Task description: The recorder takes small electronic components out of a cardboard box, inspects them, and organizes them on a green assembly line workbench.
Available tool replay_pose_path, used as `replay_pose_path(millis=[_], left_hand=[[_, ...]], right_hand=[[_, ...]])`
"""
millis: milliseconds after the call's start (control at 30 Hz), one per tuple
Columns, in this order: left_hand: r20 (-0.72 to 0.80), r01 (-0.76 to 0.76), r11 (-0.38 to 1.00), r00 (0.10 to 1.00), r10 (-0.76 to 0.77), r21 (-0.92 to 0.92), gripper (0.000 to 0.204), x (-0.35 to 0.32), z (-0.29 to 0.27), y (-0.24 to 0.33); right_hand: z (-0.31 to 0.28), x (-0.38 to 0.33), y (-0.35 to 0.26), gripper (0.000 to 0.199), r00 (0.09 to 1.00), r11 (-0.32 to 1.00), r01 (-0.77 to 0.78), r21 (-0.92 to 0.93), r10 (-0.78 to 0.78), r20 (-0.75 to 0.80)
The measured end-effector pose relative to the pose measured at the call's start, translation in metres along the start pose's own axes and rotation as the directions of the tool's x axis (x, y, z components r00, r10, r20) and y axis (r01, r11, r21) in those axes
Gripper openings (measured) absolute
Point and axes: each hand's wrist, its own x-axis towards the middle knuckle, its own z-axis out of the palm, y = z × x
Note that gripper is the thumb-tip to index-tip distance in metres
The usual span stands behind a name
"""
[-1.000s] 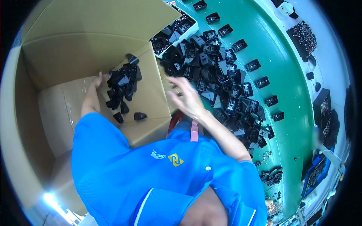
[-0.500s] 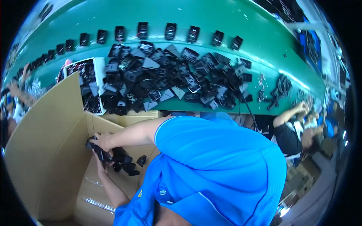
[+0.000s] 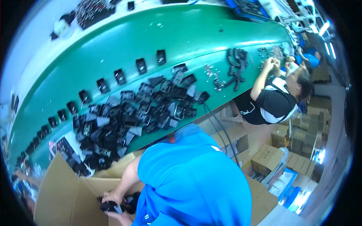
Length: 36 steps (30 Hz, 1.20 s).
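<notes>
Down in the cardboard box (image 3: 60, 192), one hand (image 3: 112, 197) grips a bundle of black parts (image 3: 113, 206) from above; which hand it is, I cannot tell. Beyond, more black parts (image 3: 128, 116) cover the green surface (image 3: 211, 41), where a co-worker (image 3: 277, 98) works.

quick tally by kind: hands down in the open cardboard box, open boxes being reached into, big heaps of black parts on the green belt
hands in the box: 2
open cardboard box: 1
heap of black parts on the green belt: 1
total: 4
</notes>
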Motion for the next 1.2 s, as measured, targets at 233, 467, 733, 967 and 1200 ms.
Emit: replay_pose_path(millis=[233, 467, 733, 967, 1200], left_hand=[[-0.153, -0.053, 0.959, 0.983, 0.099, 0.278, 0.045, 0.021, 0.041, 0.043], [-0.006, -0.101, 0.983, 0.995, 0.103, 0.155, 0.039, 0.071, 0.201, 0.046], [0.132, -0.081, 0.947, 0.990, 0.041, 0.310, 0.055, 0.085, 0.387, -0.058], [0.253, -0.241, 0.852, 0.958, 0.133, 0.465, 0.048, 0.093, 0.426, -0.158], [0.239, -0.298, 0.737, 0.952, 0.189, 0.606, 0.045, 0.058, 0.481, -0.202]], right_hand=[[-0.065, -0.020, -0.062, 0.072, 0.899, 0.932, 0.358, -0.051, -0.359, -0.250], [-0.207, -0.125, -0.127, 0.072, 0.711, 0.836, 0.444, -0.322, -0.547, -0.441], [-0.324, -0.320, -0.136, 0.075, 0.648, 0.909, -0.003, -0.416, -0.315, -0.693], [-0.353, -0.425, -0.076, 0.079, 0.526, 0.945, -0.076, -0.318, -0.233, -0.818], [-0.370, -0.485, -0.064, 0.087, 0.609, 0.949, -0.280, -0.145, 0.059, -0.791]])
